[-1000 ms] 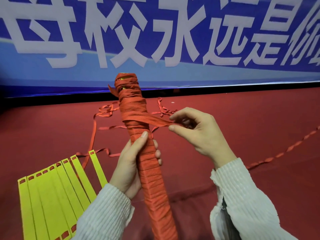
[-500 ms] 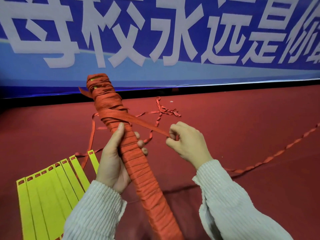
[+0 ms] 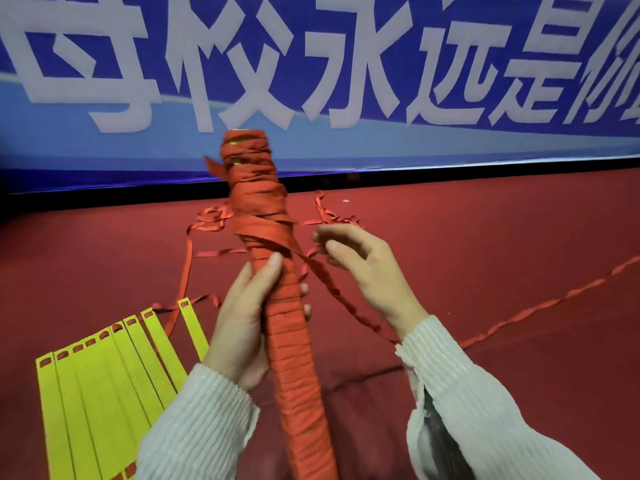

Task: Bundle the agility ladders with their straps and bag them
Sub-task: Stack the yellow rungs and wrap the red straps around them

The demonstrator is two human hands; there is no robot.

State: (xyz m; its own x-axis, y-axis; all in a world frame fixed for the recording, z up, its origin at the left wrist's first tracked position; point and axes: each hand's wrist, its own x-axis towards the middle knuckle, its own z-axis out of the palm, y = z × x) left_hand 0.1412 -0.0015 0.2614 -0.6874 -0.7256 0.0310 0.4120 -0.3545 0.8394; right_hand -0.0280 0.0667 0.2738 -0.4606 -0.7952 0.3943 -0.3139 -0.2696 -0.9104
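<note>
A long ladder bundle [image 3: 294, 358], wound tightly in orange strap, stands tilted in front of me, with a bit of yellow rung showing at its top. My left hand [image 3: 242, 327] grips its middle, thumb pressed up along the wrap. A loose length of the strap [image 3: 339, 296] leaves the bundle above the thumb and slants down to the right past my right wrist. My right hand [image 3: 370, 271] hovers just right of the bundle, fingers spread and blurred, holding nothing that I can see.
A second ladder's yellow rungs [image 3: 104, 375] lie fanned on the red floor [image 3: 485, 237] at lower left. Orange strap [image 3: 554, 299] trails across the floor to the right, with tangled strap [image 3: 207, 220] behind the bundle. A blue banner [image 3: 311, 64] stands along the far edge.
My right hand has let go of the strap it was pinching and has lifted up and right. The strap now hangs slack. The bundle has swung more upright.
</note>
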